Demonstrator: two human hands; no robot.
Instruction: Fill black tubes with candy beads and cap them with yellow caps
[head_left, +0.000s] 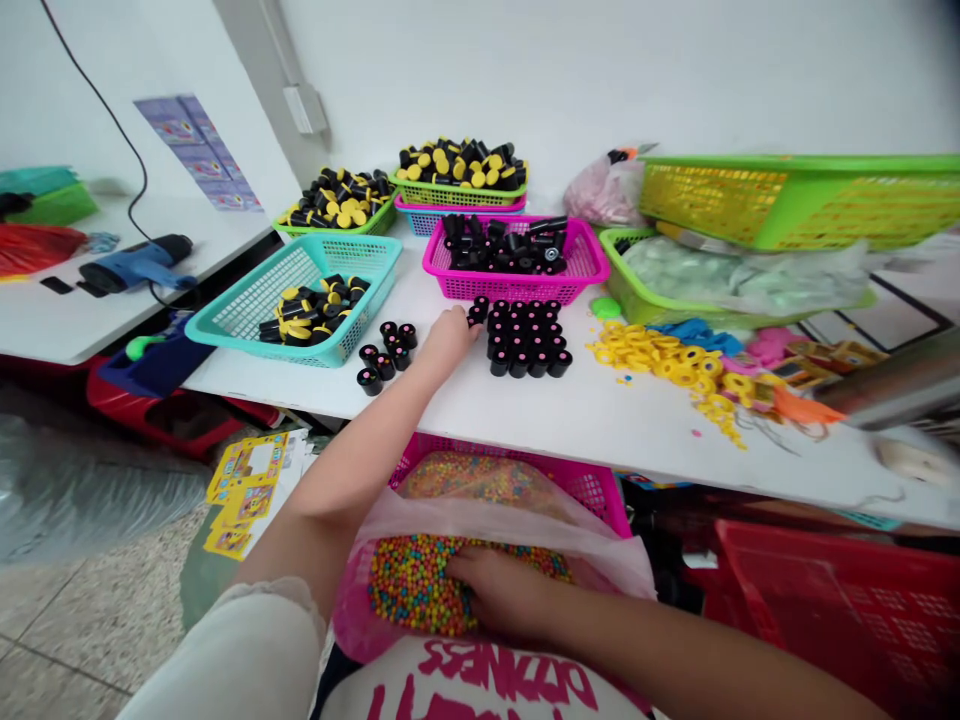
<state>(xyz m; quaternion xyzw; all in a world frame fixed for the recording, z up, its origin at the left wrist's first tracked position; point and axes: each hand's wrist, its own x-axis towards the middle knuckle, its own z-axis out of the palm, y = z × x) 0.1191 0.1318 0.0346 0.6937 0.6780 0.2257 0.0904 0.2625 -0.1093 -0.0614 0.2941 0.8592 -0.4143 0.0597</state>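
Note:
My left hand [451,338] reaches over the white table with its fingers closed on a small black cylinder [477,312], partly hidden by the fingertips. Just right of it stands a block of upright black cylinders [528,338] in rows, with pink spots in their tops. A looser group of black cylinders [386,356] stands to its left. Close to my body, my right hand [499,592] is dipped into many small coloured beads [411,585] in a clear plastic bag [525,518]. Its fingertips are hidden among the beads. A pink basket [616,505] surrounds the bag.
Behind are a magenta basket [517,290] of black cylinders, a turquoise basket [217,312] and green baskets [461,192] of yellow-capped ones. Yellow plastic pieces [660,360] lie to the right, below a stacked green basket [780,200]. A blue heat gun [142,265] lies left.

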